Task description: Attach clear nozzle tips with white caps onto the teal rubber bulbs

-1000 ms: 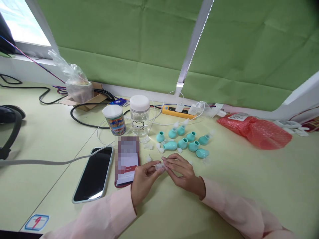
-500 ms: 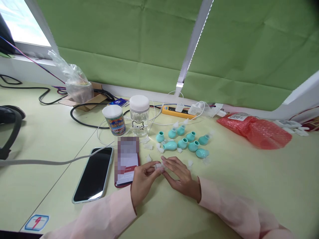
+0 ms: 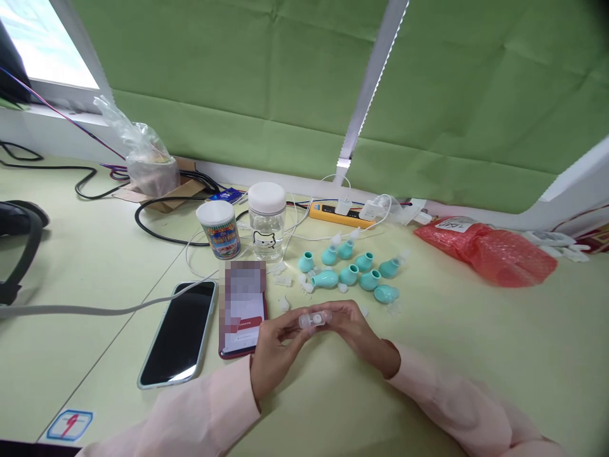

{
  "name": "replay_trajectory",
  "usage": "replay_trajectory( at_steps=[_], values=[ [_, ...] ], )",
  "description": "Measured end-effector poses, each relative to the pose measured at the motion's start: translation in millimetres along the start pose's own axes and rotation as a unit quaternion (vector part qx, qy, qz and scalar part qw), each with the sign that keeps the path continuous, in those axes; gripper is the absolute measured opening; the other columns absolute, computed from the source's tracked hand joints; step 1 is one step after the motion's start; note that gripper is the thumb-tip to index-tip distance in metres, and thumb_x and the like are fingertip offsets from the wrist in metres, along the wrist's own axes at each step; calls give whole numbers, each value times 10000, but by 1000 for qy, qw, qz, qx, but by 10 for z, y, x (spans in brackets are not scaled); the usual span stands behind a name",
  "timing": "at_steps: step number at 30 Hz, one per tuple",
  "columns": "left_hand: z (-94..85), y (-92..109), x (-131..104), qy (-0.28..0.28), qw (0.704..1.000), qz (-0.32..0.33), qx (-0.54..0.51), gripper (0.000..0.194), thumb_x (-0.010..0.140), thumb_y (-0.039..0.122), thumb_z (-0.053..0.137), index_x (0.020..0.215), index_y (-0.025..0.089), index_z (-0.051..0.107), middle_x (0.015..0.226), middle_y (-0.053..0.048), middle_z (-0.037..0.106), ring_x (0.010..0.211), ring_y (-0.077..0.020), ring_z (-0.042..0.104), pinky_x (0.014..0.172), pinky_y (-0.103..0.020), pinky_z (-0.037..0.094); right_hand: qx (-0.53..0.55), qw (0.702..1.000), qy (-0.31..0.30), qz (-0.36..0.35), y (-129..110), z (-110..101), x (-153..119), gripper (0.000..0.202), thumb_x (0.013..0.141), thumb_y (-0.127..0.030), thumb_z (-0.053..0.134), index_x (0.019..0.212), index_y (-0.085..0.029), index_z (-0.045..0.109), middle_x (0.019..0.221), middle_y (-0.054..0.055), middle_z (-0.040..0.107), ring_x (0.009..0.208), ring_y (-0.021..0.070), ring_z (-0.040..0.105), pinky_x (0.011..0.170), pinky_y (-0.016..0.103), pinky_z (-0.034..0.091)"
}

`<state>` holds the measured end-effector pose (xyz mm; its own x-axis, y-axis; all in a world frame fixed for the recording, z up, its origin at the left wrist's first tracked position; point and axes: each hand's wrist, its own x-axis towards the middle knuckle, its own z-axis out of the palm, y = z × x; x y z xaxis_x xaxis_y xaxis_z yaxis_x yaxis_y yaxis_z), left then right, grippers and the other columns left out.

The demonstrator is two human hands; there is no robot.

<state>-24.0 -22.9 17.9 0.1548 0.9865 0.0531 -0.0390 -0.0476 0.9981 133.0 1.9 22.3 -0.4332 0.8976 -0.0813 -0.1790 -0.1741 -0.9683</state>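
Observation:
A small clear plastic piece (image 3: 314, 319) is held between both hands above the table. My left hand (image 3: 278, 346) pinches its left end, and the fingers of my right hand (image 3: 361, 333) are closed on its right end. Just beyond the hands lie several turquoise bulbs (image 3: 349, 274), some upright with open mouths and some on their sides. A few at the back and right have clear tips fitted. Small translucent pieces (image 3: 283, 303) are scattered to the left of the bulbs.
Two phones (image 3: 181, 333) lie left of the hands. Behind them stand a printed cup (image 3: 219, 230) and a white-lidded bottle (image 3: 267, 222). An orange power strip (image 3: 340, 214) with white cables is at the back. A red plastic bag (image 3: 495, 251) lies at the right.
My right hand has turned, its fingers now curled round the right end of the clear piece. More of the piece shows between the hands.

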Motion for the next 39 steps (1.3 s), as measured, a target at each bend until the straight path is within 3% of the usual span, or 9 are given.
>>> replay_trajectory(
  at_steps=[4,14,19,22,26,29,33,36,39],
  values=[
    [13,8,-21,-12,1000,10,24,205,723,237,595,905,154,641,855,-39,686,773,-177,634,690,-222,512,24,997,7,71,37,-21,36,159,659,-260,653,769,-148,678,641,30,662,664,157,624,699,307,492],
    [13,-3,-63,6,990,83,114,203,707,205,603,892,131,646,813,-60,692,668,-163,642,627,-222,524,88,985,-32,145,-50,10,9,183,614,-237,686,762,-137,647,730,40,651,678,156,613,690,342,489],
    [38,32,-33,34,995,64,74,186,681,225,619,843,133,619,778,-60,673,664,-170,633,624,-252,522,-173,983,32,-53,-230,-101,76,250,724,-337,573,914,-180,614,937,72,619,798,179,580,690,338,490],
    [40,34,-27,32,998,35,52,186,683,226,613,845,139,586,730,-44,644,642,-160,615,632,-268,512,-480,844,112,-212,-253,-243,206,260,757,-280,532,996,-188,578,1049,93,564,931,232,503,740,379,452],
    [15,68,-10,21,1000,-1,1,169,682,215,603,822,145,538,719,-33,605,648,-155,598,628,-266,490,-770,595,102,-208,-168,-318,368,328,737,-169,523,1064,-168,535,1107,136,502,946,301,439,703,425,402],
    [-3,110,11,14,999,-29,-28,174,664,203,616,778,158,491,689,-17,592,646,-155,597,621,-258,468,-824,530,93,-176,-113,-289,408,295,721,-147,529,1014,-177,549,1080,140,494,896,298,446,650,409,380],
    [-11,123,32,15,997,-45,-61,227,649,191,636,696,179,414,690,0,584,700,-158,599,650,-253,448,-772,578,118,-235,-170,-252,300,202,718,-197,539,919,-179,548,1100,119,484,985,308,411,746,447,344],
    [-13,99,32,-10,995,-46,-87,230,742,239,560,909,202,406,808,-23,613,780,-159,589,711,-284,441,-649,694,104,-292,-266,-228,125,210,694,-227,552,888,-171,496,1039,104,525,969,253,461,787,383,372],
    [-15,73,25,-49,995,-41,-71,317,825,294,437,1120,213,352,898,-61,616,835,-170,577,729,-311,436,-542,804,48,-241,-316,-196,-34,221,678,-209,532,884,-187,454,810,38,564,709,155,529,618,263,421]
  ],
)
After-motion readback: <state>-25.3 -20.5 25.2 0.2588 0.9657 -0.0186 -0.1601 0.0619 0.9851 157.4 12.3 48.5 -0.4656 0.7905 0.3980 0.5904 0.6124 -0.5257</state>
